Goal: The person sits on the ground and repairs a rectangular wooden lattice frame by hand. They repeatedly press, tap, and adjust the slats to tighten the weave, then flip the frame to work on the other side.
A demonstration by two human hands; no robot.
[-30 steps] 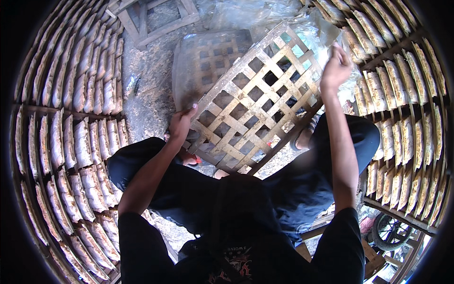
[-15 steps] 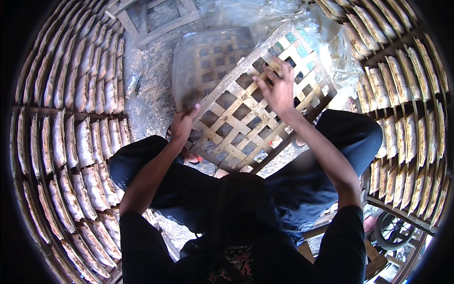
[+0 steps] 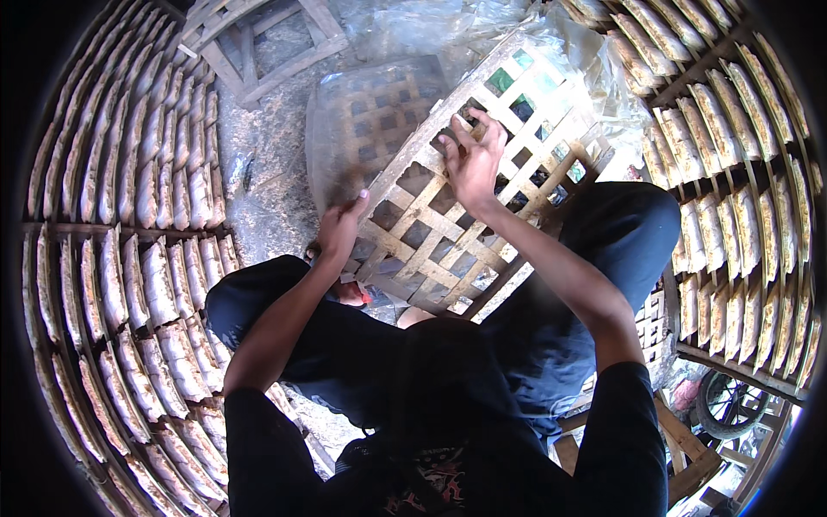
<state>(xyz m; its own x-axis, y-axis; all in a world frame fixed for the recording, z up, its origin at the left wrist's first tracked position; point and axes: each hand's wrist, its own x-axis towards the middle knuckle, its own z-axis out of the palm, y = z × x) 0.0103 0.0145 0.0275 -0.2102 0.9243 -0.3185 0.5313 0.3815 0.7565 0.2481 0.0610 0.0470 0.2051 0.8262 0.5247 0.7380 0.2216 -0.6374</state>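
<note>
I have the left hand [image 3: 340, 228] closed on the left edge of the woven panel [image 3: 429, 218], thumb along the rim, other fingers mostly hidden from me. Right hand [image 3: 476, 168] is over the panel's upper half, close to its long upper-left edge: half open, fingers bent and parted, nothing seen in its grasp. Can't tell from here whether those fingertips touch the slats.

Panel sits tilted in front of the person, between the knees, lower end toward the body, upper end off to the right. Flat pale strips, square gaps, stains on several strips.

Just behind it, to the left, I get a dusty see-through cover [image 3: 332, 142] with a lattice pattern showing through. Crumpled clear plastic [image 3: 607, 65] by the panel's top end. Wooden frame [image 3: 297, 67] farther off, on the stained floor [image 3: 263, 198].

Tall racks of pale slabs both sides, left rack [image 3: 155, 276] and right rack [image 3: 743, 233]. Wheel [image 3: 706, 405] low right, beyond the dark trousers [image 3: 620, 233].
</note>
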